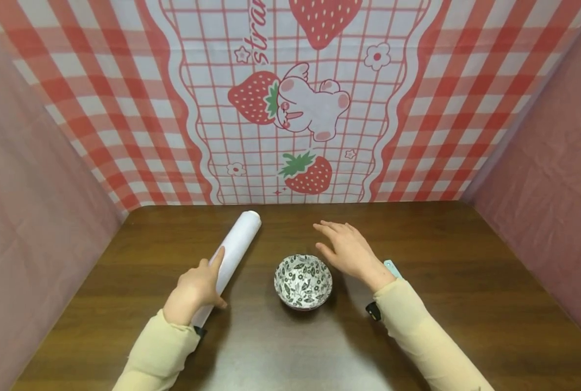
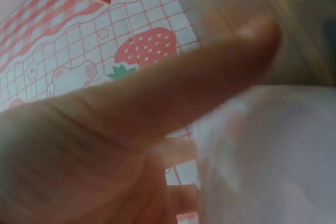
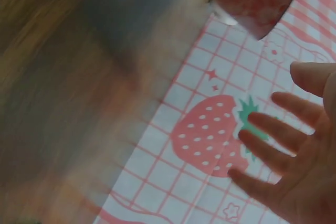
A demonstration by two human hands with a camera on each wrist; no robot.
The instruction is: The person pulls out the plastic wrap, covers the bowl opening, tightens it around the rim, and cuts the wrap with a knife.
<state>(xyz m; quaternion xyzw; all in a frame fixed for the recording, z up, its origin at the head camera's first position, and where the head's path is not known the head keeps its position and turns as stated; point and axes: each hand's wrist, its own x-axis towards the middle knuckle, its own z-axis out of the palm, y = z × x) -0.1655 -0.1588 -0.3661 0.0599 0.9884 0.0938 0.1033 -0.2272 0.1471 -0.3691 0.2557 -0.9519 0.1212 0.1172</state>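
Hands sitting apart. Left hand (image 1: 192,290) spreading thumb and fingers over white roll (image 1: 239,239), which is lying slanted on brown table (image 1: 466,271). Right hand (image 1: 351,252) hanging loose, fingers stretching out beside leaf-patterned bowl (image 1: 303,282).

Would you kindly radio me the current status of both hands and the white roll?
Left hand spread across white roll, contact unclear. Right hand open, empty, near patterned bowl. Bowl between hands, apart from roll.

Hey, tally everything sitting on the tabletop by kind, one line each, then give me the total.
White roll: 1
Patterned bowl: 1
Pale blue object, partly hidden by the right sleeve: 1
Total: 3
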